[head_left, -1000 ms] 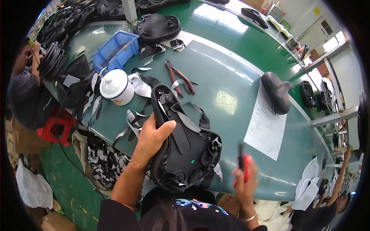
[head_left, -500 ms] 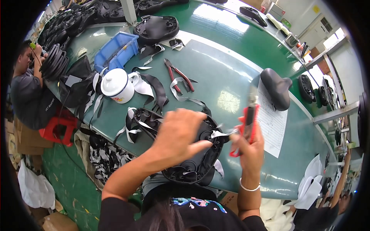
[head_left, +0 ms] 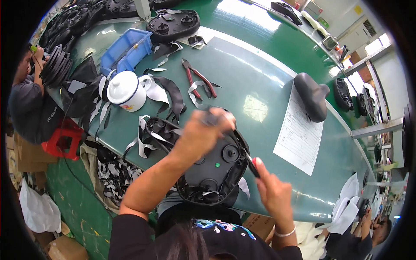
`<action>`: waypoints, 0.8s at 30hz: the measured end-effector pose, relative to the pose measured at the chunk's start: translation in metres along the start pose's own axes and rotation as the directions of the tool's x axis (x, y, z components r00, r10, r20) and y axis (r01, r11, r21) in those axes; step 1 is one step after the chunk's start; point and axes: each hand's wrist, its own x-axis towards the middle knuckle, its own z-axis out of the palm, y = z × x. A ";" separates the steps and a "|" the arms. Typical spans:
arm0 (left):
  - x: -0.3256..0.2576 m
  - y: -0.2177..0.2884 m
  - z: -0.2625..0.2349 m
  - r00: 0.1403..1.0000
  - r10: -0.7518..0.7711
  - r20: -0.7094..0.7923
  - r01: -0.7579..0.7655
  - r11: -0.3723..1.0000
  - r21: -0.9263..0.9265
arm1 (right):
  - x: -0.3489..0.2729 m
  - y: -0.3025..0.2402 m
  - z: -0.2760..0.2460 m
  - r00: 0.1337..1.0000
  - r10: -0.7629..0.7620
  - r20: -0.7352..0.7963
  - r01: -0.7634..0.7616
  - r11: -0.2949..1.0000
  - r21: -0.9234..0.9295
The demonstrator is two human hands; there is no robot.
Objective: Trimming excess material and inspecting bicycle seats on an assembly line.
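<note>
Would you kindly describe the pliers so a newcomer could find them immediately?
On the green table, look beyond the white lidded mug, past the black fabric strips. The pliers lie flat with jaws pointing away; their red handles stand out among black and white scraps.

Mug (head_left: 125,90) left of pliers (head_left: 198,78), paper sheet (head_left: 299,130) right, bin (head_left: 125,50) behind mug
</note>
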 end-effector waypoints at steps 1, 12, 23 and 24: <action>0.010 -0.013 -0.004 0.981 0.133 -0.144 -0.164 0.959 -0.233 | -0.016 -0.014 0.000 0.996 0.082 0.020 -0.082 0.997 -0.012; 0.048 -0.019 -0.019 0.494 0.739 0.459 -0.680 -0.001 0.733 | 0.039 -0.026 0.001 0.979 0.201 0.016 -0.195 0.963 -0.185; 0.002 -0.023 -0.045 0.993 0.120 0.012 -0.115 0.974 -0.194 | 0.070 0.032 -0.041 0.979 -0.107 0.173 0.150 0.953 -0.261; -0.018 -0.019 -0.049 0.982 0.169 0.089 -0.169 0.986 -0.009 | 0.086 0.037 -0.044 0.953 -0.192 0.234 0.231 0.961 -0.153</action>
